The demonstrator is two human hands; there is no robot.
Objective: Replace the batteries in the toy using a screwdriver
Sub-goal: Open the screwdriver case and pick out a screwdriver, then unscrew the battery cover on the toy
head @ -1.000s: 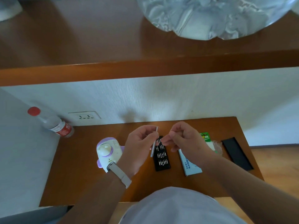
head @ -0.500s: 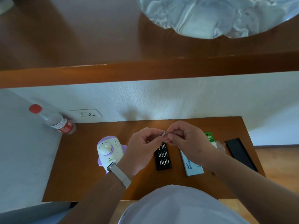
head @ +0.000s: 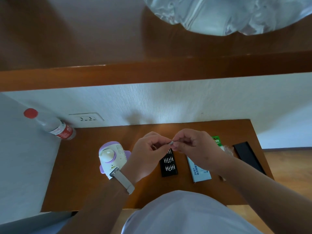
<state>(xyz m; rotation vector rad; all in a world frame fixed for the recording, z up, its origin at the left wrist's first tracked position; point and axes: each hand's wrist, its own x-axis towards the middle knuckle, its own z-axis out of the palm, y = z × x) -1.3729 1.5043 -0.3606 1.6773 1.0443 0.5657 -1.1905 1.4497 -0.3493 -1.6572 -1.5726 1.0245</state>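
Note:
A white and purple toy (head: 112, 157) lies on the wooden table (head: 84, 174) left of my hands. My left hand (head: 148, 154) is closed around a slim silver screwdriver handle, whose metal end (head: 171, 143) shows between the two hands. My right hand (head: 194, 146) pinches a small bit against that end. Under the hands lies the black bit tray (head: 168, 164) with rows of silver bits. A green battery pack (head: 216, 141) peeks out behind my right hand.
A white and blue box (head: 200, 173) lies right of the tray, and a black lid (head: 248, 156) sits near the table's right edge. A red-capped bottle (head: 52, 125) leans at the back left by a wall socket (head: 87, 117). A wooden shelf overhangs above.
The screwdriver handle has swung from upright to level, pointing toward my right hand. My two hands have come together, fingertips meeting above the bit tray.

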